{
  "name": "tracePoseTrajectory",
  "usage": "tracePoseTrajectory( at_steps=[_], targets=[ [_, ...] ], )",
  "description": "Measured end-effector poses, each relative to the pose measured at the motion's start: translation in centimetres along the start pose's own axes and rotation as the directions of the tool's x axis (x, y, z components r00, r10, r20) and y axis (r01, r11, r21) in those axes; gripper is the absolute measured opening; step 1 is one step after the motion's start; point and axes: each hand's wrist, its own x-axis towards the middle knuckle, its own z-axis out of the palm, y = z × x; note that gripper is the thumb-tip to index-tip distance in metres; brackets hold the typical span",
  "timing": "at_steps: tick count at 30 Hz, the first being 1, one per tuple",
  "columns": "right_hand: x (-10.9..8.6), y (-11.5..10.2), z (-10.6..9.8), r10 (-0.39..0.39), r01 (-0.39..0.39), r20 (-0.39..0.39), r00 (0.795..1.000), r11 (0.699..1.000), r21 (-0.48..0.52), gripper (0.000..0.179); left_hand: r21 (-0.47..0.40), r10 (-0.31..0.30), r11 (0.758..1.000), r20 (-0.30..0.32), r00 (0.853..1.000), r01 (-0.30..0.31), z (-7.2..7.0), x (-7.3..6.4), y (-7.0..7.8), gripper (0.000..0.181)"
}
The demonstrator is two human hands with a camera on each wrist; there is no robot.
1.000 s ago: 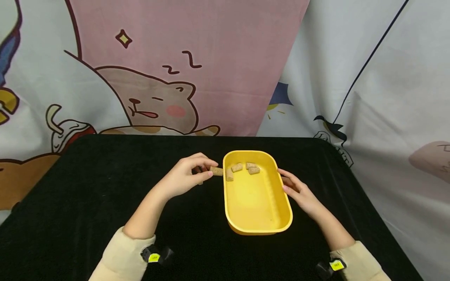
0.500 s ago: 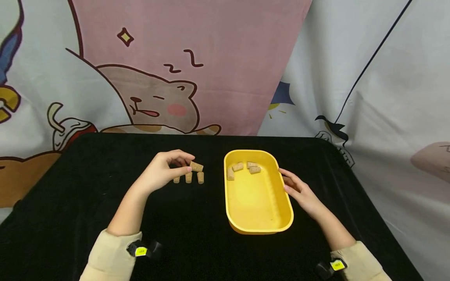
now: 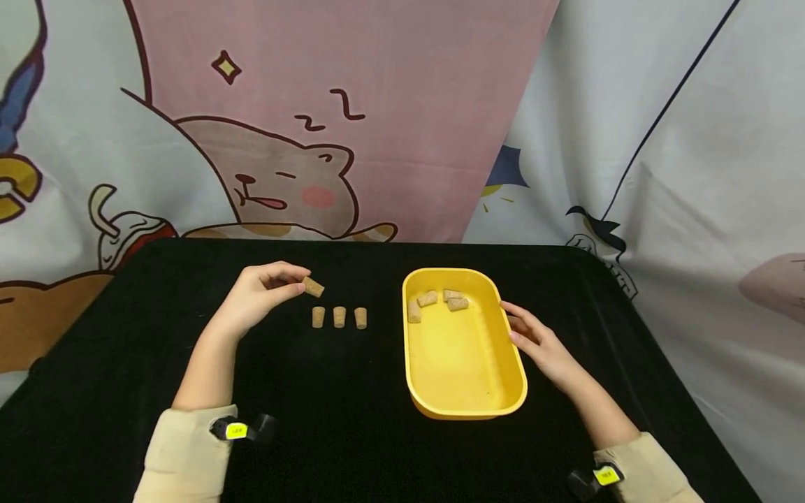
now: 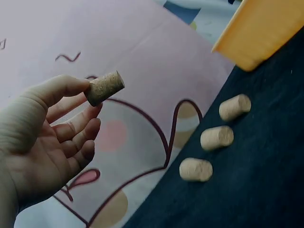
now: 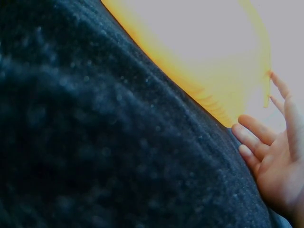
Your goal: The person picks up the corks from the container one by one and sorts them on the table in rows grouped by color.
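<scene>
Tabletop [image 3: 352, 433] gap between three upright corks [image 3: 339, 317] and yellow tray [image 3: 462, 363]; far edge beyond. Left hand [image 3: 260, 297] raised, pinching another cork [image 3: 312, 286] far-edge side of row. Right hand [image 3: 542, 351], fingers relaxed, touches tray's right wall.

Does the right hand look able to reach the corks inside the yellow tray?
Probably yes: the right hand touches the outside of the tray, whose open top leaves the corks inside uncovered.

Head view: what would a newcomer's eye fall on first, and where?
Probably the yellow tray, right of centre on the black cloth, with four corks inside. Left of it, three corks stand in a row, and the left hand holds another cork near them. Behind, a big cartoon animal marks the backdrop.
</scene>
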Motion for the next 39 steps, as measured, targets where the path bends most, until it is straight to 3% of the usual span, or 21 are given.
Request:
tracePoseTrajectory(
  at_steps=[10,15,20,32,39],
  targets=[
    [0.0,-0.1,0.0,-0.001,0.001,0.002,1.0,1.0,-0.002,0.049,-0.001,-0.096,0.995,0.013,0.995,0.096,-1.0,-0.2,-3.2,0.033],
    [-0.1,-0.2,0.0,0.005,-0.005,0.002,1.0,1.0,0.001,0.049,-0.024,-0.115,0.993,0.051,0.992,0.117,-1.2,-0.4,-5.0,0.034],
    [-0.1,-0.1,0.0,0.002,-0.002,0.006,1.0,1.0,0.01,0.049,0.021,-0.145,0.989,0.095,0.985,0.143,-1.3,-0.5,-6.5,0.034],
    [0.0,-0.1,0.0,0.018,-0.018,-0.008,1.0,1.0,-0.012,0.049,0.143,-0.162,0.98,0.14,0.977,0.142,-0.4,-0.4,-8.2,0.032],
    [0.0,-0.1,0.0,0.009,-0.009,-0.005,1.0,1.0,-0.008,0.049,0.187,-0.113,0.979,0.138,0.984,0.086,0.3,-0.4,-8.4,0.028]
  ],
)
